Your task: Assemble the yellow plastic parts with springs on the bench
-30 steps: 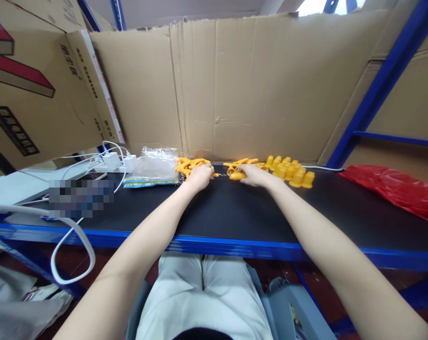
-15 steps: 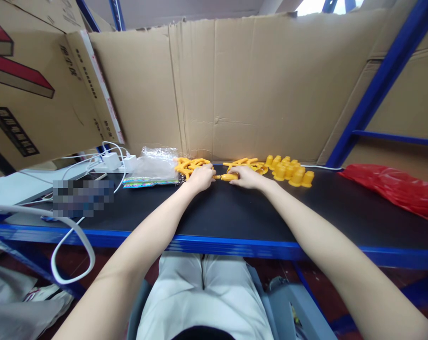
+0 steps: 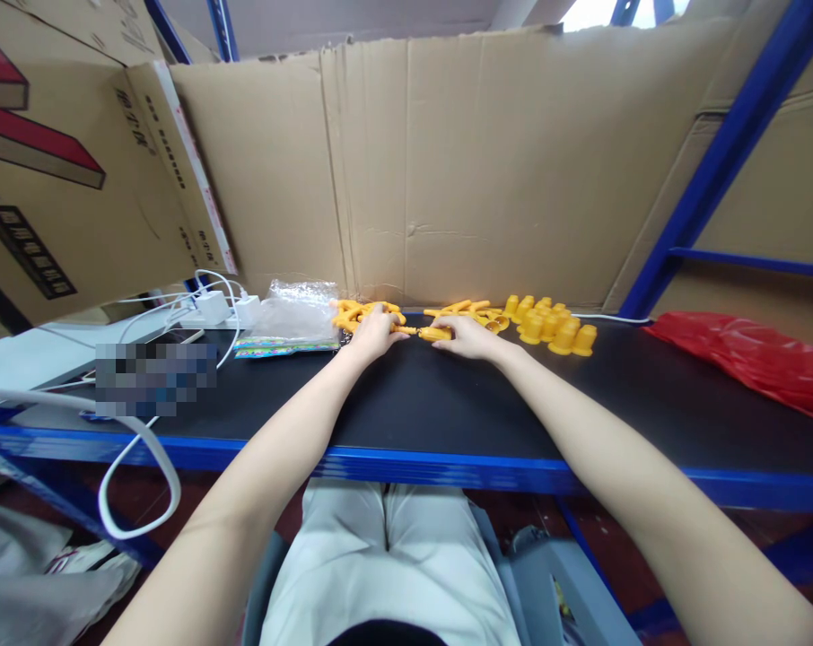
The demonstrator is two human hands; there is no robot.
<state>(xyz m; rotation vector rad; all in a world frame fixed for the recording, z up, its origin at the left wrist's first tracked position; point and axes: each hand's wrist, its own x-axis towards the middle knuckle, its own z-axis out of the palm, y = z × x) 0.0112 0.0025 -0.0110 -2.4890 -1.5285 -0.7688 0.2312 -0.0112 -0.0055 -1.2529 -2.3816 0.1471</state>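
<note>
My left hand (image 3: 378, 335) is closed on a thin yellow plastic rod (image 3: 405, 330), which points right. My right hand (image 3: 472, 337) grips a thicker yellow plastic piece (image 3: 435, 333), its fingers wrapped over the far end. The two parts meet tip to end between my hands, just above the black tabletop; whether they are joined I cannot tell. Behind my left hand lies a pile of yellow branched plastic parts (image 3: 359, 310). Past my right hand are more yellow parts (image 3: 469, 307), and to their right stand several yellow flanged cups (image 3: 553, 323).
A clear plastic bag pack (image 3: 292, 314) lies left of the pile. White chargers and cables (image 3: 213, 307) sit farther left, near a blurred-out object (image 3: 156, 379). A red plastic bag (image 3: 749, 354) is at the right. A cardboard wall (image 3: 501, 170) closes off the back.
My left hand has slid a little to the left along the rod, so more of the rod shows between my hands. My right hand has stayed almost in place.
</note>
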